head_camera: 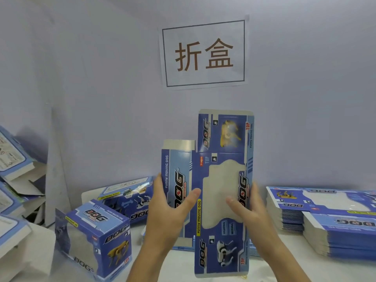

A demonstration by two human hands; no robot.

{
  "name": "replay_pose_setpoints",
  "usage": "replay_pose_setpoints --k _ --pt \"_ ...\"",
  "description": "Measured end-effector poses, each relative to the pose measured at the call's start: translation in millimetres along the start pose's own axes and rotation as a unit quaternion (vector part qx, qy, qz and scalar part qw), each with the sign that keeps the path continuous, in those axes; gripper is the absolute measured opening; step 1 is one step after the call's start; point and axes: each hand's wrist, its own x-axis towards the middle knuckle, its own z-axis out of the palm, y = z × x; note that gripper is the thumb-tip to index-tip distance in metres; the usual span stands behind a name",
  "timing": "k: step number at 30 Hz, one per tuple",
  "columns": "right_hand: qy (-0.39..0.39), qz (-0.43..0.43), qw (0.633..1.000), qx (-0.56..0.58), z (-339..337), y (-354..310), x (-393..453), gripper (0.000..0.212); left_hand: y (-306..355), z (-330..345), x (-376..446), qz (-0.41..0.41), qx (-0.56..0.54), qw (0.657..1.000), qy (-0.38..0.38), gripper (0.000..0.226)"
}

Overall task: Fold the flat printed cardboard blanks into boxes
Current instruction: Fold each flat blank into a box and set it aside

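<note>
both hands are raised over the near edge of the table (183, 267), holding one flat blank (215, 192) upright between them. the left hand (168, 212) grips the blank's left edge, fingers curled behind it and the thumb laid across the printed side panel. the right hand (247, 208) takes the right edge the same way, its thumb lying on the pale window in the front panel and its fingers out of sight behind the card. the blank is still flat, printed face toward the camera. its long axis runs up and down, lower flap near the table, upper flap reaching toward the wall. so the fold creases run vertically between the two hands, and opening the sleeve looks like a matter of pushing the two edges toward each other; neither hand is clearly the nearer.

further back on the left stands a folded box (97, 239), with another folded box (130, 198) behind it. on the right lie stacks of flat blanks (325, 218). on the far wall hangs a paper sign (203, 52).
</note>
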Motion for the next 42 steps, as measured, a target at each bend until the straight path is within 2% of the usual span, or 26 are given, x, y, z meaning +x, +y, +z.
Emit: replay_pose_setpoints --k 7,12,17,20,23,26,28,30,33,36,39,41,42 --pt "-0.126 -0.037 0.991 0.003 11.1 1.3 -2.4 0.076 4.9 27.4 -16.9 0.006 -0.051 0.991 -0.126 0.064" --pt "-0.126 -0.034 0.991 0.026 5.5 0.5 -1.1 0.072 1.5 35.7 -15.7 0.043 -0.019 0.998 -0.035 0.054" --pt "-0.017 -0.034 0.997 -0.063 20.0 -8.5 -2.2 0.087 -3.0 26.0 -9.3 0.035 0.067 0.990 0.118 0.056" --pt "-0.004 -0.059 0.991 -0.122 29.7 -18.8 -4.3 0.093 0.5 22.3 -9.1 0.035 0.130 0.973 0.187 0.062" --pt "-0.048 -0.065 0.988 -0.134 41.8 -28.8 -8.5 0.108 3.7 24.4 -13.2 0.056 0.169 0.967 0.181 0.066" --pt "-0.053 -0.080 0.987 -0.126 49.4 -35.7 -9.3 0.127 6.3 34.9 -16.9 0.091 0.174 0.975 0.109 0.071" --pt "-0.028 -0.102 0.990 -0.093 46.2 -38.8 -5.8 0.113 10.3 40.2 -18.5 0.107 0.130 0.986 0.016 0.079" --pt "0.027 -0.100 0.995 -0.010 34.2 -40.5 -1.0 0.094 13.0 41.0 -20.3 0.136 0.086 0.984 -0.079 0.086" --pt "0.089 -0.072 0.989 0.098 8.0 -41.9 3.6 0.083 22.9 40.2 -22.0 0.177 0.098 0.967 -0.155 0.072" --pt "0.063 -0.038 0.982 0.174 -13.1 -41.5 5.7 0.059 27.1 41.4 -19.3 0.155 0.080 0.969 -0.173 0.045" --pt "0.005 -0.010 0.982 0.189 -17.4 -42.1 4.6 0.056 26.0 41.3 -17.6 0.144 0.074 0.978 -0.129 0.035" --pt "-0.048 0.002 0.981 0.186 -12.9 -44.4 -0.8 0.052 23.2 39.3 -16.9 0.124 0.077 0.986 -0.076 0.042" --pt "-0.082 0.017 0.980 0.181 -10.3 -46.0 -4.2 0.049 22.7 38.1 -16.6 0.109 0.083 0.989 -0.049 0.055"
